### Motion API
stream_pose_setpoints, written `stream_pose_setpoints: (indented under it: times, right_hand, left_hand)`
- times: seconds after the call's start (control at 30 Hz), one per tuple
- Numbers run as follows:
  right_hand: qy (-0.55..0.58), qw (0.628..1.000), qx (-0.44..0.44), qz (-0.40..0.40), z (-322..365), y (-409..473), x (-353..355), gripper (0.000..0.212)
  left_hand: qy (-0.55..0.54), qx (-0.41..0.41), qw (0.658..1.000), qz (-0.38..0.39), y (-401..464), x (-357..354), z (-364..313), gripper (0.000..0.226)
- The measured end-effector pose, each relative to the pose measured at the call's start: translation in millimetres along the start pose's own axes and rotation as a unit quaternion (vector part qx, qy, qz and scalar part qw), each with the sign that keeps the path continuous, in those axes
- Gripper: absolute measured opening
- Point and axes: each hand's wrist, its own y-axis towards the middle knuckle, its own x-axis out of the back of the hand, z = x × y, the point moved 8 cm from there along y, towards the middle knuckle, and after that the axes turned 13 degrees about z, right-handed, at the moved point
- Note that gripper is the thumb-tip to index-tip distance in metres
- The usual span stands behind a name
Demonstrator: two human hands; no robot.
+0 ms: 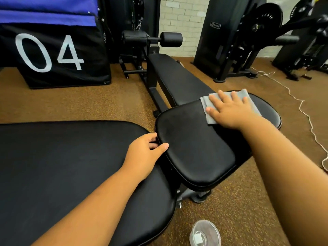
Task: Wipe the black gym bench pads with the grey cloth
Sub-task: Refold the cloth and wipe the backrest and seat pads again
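A black seat pad (198, 142) lies in the middle of the view, with a large black back pad (71, 166) to its left. My right hand (230, 110) presses flat, fingers spread, on a folded grey cloth (252, 102) at the seat pad's far right part. My left hand (145, 153) grips the seat pad's left edge, thumb on top and fingers curled into the gap between the two pads. A second black bench pad (177, 77) stretches away behind.
A clear plastic container (205, 233) stands on the brown speckled floor near the bottom. A white cord (301, 107) snakes along the floor at right. A black box marked "04" (53, 55) sits at left. Black gym machines (239, 38) line the back wall.
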Motion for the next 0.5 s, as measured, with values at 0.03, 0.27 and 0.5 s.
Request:
stream_pose_setpoints:
  times: [0.03,0.27,0.5]
  right_hand:
    - [0.002,1.000,-0.007,0.006,10.3,9.2,1.2,0.060]
    - [-0.063,0.983,0.168,-0.031,120.4,-30.2,-22.9,0.058]
    - [-0.019,1.000,0.005,-0.024,-12.2,13.1,9.1,0.063]
  left_hand:
    - [0.000,-0.002,1.000,-0.001,-0.1,-0.2,-0.6,0.052]
    - [0.002,-0.015,1.000,-0.008,0.4,0.3,-2.2,0.053]
    - [-0.016,-0.008,1.000,0.005,2.3,-1.3,6.2,0.057]
